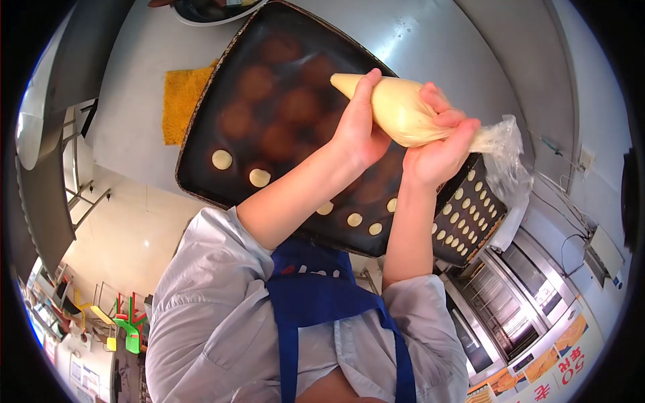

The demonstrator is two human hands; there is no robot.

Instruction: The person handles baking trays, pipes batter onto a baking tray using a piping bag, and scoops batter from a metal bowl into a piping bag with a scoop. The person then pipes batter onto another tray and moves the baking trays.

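Note:
Both hands hold a clear plastic piping bag [396,107] filled with pale yellow batter, above a large dark baking tray [222,121]. My left hand [363,127] is closed round its front part, near the narrow tip pointing left. My right hand [440,144] grips the gathered rear end, with loose plastic trailing to the right. Round batter dollops lie along the tray's near edge, among them one at the left corner [222,159], one beside my left forearm [260,177] and one between my arms [355,219]. My arms and the bag hide part of the tray.
An orange-yellow cloth [180,104] lies on the metal table [134,121] left of the tray. A bowl [215,12] stands at the top edge. To the right is a second tray [463,221] with rows of dollops. An oven [510,302] stands at lower right.

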